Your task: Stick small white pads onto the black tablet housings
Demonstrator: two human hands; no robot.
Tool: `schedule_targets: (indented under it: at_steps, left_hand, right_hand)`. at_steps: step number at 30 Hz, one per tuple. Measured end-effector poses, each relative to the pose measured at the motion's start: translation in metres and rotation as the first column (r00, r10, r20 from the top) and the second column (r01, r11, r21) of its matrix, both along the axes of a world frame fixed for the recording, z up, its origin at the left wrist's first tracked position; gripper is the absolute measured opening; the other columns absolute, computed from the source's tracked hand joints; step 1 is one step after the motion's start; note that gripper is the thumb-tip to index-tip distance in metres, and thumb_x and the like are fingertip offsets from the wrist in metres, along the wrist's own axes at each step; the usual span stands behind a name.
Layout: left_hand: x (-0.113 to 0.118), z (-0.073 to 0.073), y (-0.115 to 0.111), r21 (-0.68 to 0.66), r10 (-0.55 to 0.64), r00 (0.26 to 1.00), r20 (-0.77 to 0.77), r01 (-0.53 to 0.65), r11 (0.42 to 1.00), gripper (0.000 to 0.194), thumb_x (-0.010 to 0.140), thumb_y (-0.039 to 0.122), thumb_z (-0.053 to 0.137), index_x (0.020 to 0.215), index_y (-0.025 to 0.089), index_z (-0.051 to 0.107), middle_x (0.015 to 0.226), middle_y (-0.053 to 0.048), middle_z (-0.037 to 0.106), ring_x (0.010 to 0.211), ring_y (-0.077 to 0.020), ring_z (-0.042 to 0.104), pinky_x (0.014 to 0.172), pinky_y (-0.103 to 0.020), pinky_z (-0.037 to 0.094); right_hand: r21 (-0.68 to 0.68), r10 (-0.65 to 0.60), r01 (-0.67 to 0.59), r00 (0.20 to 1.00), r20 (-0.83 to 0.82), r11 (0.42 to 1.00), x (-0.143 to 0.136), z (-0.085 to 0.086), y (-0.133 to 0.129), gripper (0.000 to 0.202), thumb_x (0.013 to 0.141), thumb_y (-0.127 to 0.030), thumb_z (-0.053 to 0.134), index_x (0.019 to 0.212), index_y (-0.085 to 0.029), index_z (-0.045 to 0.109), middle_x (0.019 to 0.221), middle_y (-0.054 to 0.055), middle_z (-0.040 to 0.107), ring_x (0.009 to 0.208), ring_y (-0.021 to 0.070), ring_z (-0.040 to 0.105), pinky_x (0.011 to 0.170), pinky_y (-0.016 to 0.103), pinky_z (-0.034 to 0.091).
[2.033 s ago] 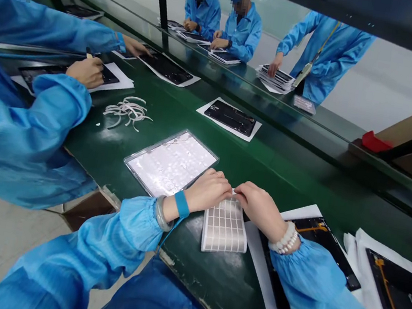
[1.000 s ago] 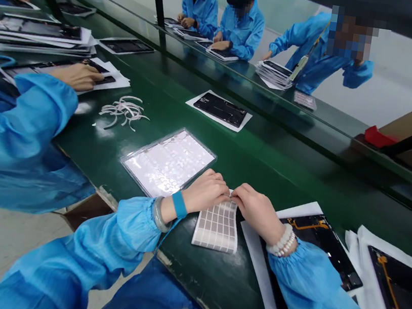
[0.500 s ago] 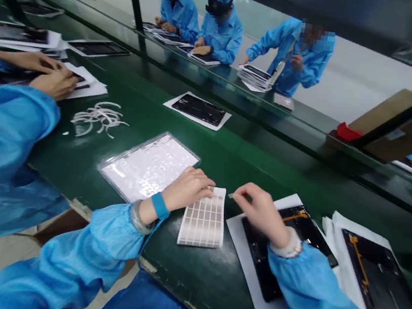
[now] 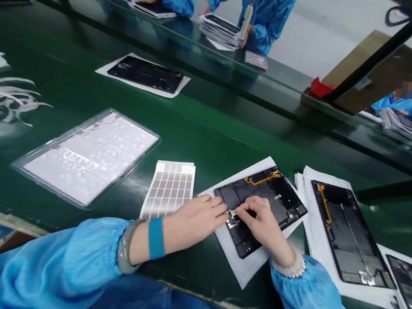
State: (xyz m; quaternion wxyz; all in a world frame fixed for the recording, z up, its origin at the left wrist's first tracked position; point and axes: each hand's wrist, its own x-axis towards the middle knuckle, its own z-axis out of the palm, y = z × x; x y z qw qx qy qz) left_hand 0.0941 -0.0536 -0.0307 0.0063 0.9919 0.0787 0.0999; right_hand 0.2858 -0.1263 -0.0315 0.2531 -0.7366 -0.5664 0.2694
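A black device panel (image 4: 235, 193) with an orange flex cable lies tilted on white paper (image 4: 242, 272) in front of me. My left hand (image 4: 199, 220) rests at the panel's left edge, fingers stretched out, beside a small circuit part. Over the panel, my right hand (image 4: 261, 221) has thumb and fingers pinched on a small light piece at that circuit part; its outline is partly hidden. Left of the panel is a white sheet of grey square stickers (image 4: 170, 189), its lower right corner behind my left hand.
A clear sleeve with a white sheet (image 4: 88, 156) lies left. Curled white strips (image 4: 4, 100) are farther left. Another panel (image 4: 146, 73) sits behind, more panels (image 4: 351, 236) at right. Several people in blue work beyond the rail (image 4: 189, 57).
The view has turned right. My left hand has left the sticker sheet for the panel's edge. My right hand has moved with its small piece down onto the panel.
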Motion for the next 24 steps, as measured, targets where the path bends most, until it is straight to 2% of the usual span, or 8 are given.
schedule_targets:
  at_steps: [2,9,21,24]
  left_hand:
    - [-0.0005,-0.0020,0.0046,-0.009,-0.002,1.000,-0.013,0.002,1.000,0.016,0.091,0.013,0.048,0.104,0.016,0.057,0.105,-0.006,0.061,0.097,-0.0222,0.055,0.078,-0.034,0.040]
    - [-0.0033,0.0046,0.0055,-0.026,-0.004,1.000,-0.028,0.003,1.000,0.019,0.092,0.014,0.046,0.108,0.016,0.057,0.108,-0.008,0.061,0.101,-0.0218,0.055,0.081,-0.034,0.041]
    - [-0.0017,0.0003,0.0065,-0.004,-0.012,1.000,-0.014,0.012,1.000,0.021,0.093,0.013,0.042,0.110,0.015,0.055,0.106,-0.008,0.061,0.098,-0.0218,0.054,0.081,-0.034,0.040]
    - [-0.0002,-0.0020,0.0057,0.005,0.003,1.000,0.005,-0.003,1.000,0.021,0.095,0.019,0.043,0.112,0.014,0.054,0.102,-0.008,0.061,0.095,-0.0220,0.055,0.080,-0.035,0.040]
  right_hand:
    - [0.012,-0.018,0.018,0.999,0.039,1.000,-0.0031,-0.0028,0.0017,0.019,0.082,-0.032,0.057,0.067,-0.022,0.064,0.087,0.005,0.059,0.096,0.0234,0.047,0.093,0.042,0.033]
    - [0.011,0.024,-0.025,0.993,0.119,1.000,-0.0012,-0.0039,0.0023,0.018,0.084,-0.028,0.057,0.069,-0.023,0.066,0.087,0.004,0.059,0.092,0.0220,0.047,0.090,0.041,0.037]
    - [-0.018,0.010,-0.008,0.995,0.099,1.000,-0.0036,-0.0001,0.0037,0.018,0.083,-0.027,0.057,0.067,-0.022,0.064,0.086,0.004,0.058,0.093,0.0230,0.046,0.089,0.042,0.036]
    - [-0.019,0.015,-0.013,0.994,0.107,1.000,-0.0037,0.0009,0.0036,0.019,0.084,-0.027,0.056,0.067,-0.022,0.064,0.088,0.004,0.059,0.093,0.0231,0.046,0.089,0.042,0.036]
